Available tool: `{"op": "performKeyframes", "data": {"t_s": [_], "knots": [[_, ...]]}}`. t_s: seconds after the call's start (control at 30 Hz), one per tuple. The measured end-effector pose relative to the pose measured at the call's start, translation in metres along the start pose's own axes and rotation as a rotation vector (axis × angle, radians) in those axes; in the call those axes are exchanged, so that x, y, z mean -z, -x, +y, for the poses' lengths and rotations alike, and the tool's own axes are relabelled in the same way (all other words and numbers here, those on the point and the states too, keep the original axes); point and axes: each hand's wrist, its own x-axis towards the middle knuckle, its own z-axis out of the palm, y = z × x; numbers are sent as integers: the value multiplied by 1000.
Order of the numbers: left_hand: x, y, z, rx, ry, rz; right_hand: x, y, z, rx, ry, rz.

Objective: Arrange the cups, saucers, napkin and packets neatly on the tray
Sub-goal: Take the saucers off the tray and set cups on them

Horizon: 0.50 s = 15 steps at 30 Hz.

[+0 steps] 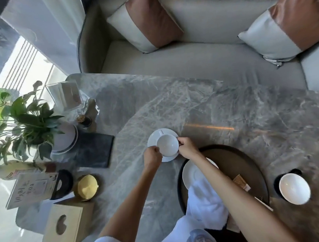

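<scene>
White china sits at the middle of the marble table (pixel 172 101): a cup (pixel 167 145) on its saucer (pixel 158 135), just outside the dark tray (pixel 237 159). The left hand (pixel 153 155) curls its fingers at the saucer's near-left rim, apparently gripping it, while the right hand (pixel 187 147) pinches the cup at its handle side. Most likely this keeps the pair steady so they travel together. On the tray lie another saucer (pixel 190 172), a crumpled napkin (pixel 204 198) half over it, and a packet (pixel 242 183). A second cup (pixel 293 187) stands off the tray to its right, so the arranging looks unfinished.
</scene>
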Motion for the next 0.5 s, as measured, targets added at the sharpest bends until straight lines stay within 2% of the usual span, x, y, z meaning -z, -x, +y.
{"op": "performKeyframes", "data": {"t_s": [0.37, 0.5], "knots": [[3, -9, -12, 56, 163, -21, -9, -11, -6, 5, 26, -46], [5, -10, -11, 56, 155, -22, -7, -11, -3, 24, 27, -57]]}}
